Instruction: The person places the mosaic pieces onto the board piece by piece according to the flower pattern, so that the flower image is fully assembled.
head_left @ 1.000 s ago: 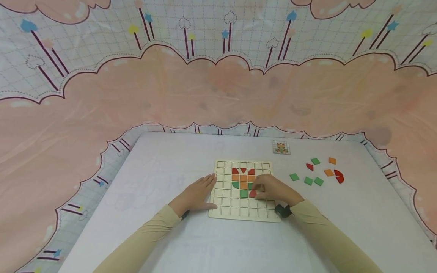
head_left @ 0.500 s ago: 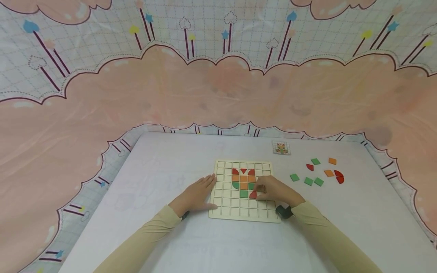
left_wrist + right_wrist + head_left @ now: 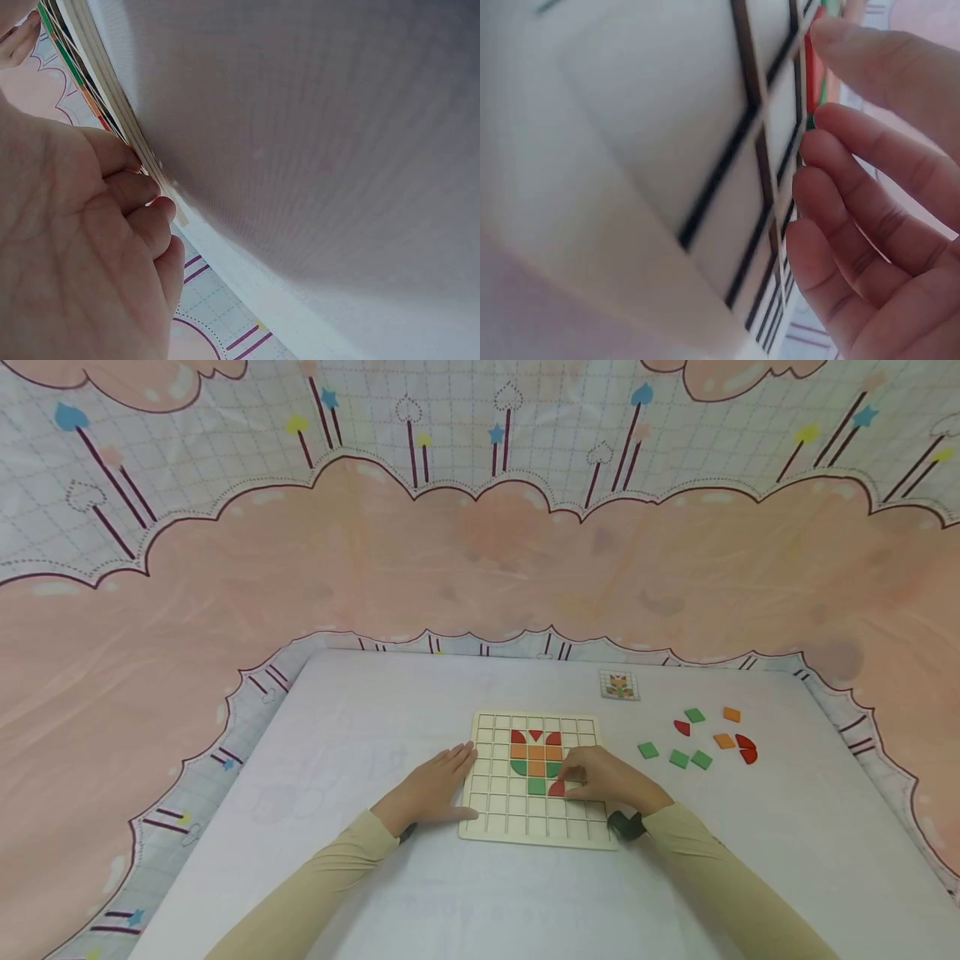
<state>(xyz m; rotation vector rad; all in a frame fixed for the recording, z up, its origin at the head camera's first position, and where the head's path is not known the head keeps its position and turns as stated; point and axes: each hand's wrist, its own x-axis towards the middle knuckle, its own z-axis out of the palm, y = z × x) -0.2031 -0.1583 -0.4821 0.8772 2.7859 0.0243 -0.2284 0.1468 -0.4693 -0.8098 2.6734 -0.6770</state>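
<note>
A white table (image 3: pixel 360 710) carries a pale grid board (image 3: pixel 495 827), several coloured pieces (image 3: pixel 536 752) set in its squares. The left hand (image 3: pixel 431 789), fingers extended and gripping nothing, touches the board's left edge. The right hand (image 3: pixel 611 781) reaches over the board's right side, thumb and finger pinching. A small picture card (image 3: pixel 618 685) lies beyond the board; loose pieces (image 3: pixel 701 760) lie to the right. The pinched red piece (image 3: pixel 556 789) is at the square beside a green piece (image 3: pixel 537 786).
</note>
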